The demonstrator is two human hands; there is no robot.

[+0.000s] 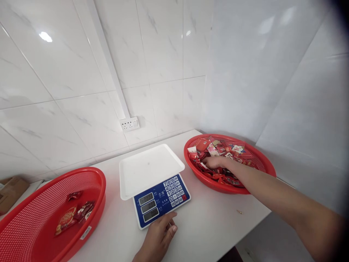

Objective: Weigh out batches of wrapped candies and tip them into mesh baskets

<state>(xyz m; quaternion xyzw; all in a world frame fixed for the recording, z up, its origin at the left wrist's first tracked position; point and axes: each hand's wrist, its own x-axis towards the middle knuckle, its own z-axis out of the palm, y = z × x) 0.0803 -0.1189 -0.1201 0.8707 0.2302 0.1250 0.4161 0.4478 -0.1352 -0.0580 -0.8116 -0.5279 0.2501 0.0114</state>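
Observation:
My right hand point(214, 162) reaches into a red plastic basket point(268, 165) on the right, its fingers hidden among small red wrapped packets point(238, 150). Whether it grips one I cannot tell. By the front edge of a digital weighing scale point(163, 199), my left hand point(160, 234) rests with loosely bent fingers, thumb and index apart, holding nothing. A white weighing tray point(151, 169) tops the scale, with nothing on it. The blue panel has number keys and three small displays.
Another red basket point(99, 182) stands at the left with a few wrapped packets point(84, 211) inside. A cardboard box point(12, 193) sits at the far left. One tiny gold-coloured piece point(239, 211) lies on the white table point(201, 225). Behind is a tiled wall with a socket point(129, 124).

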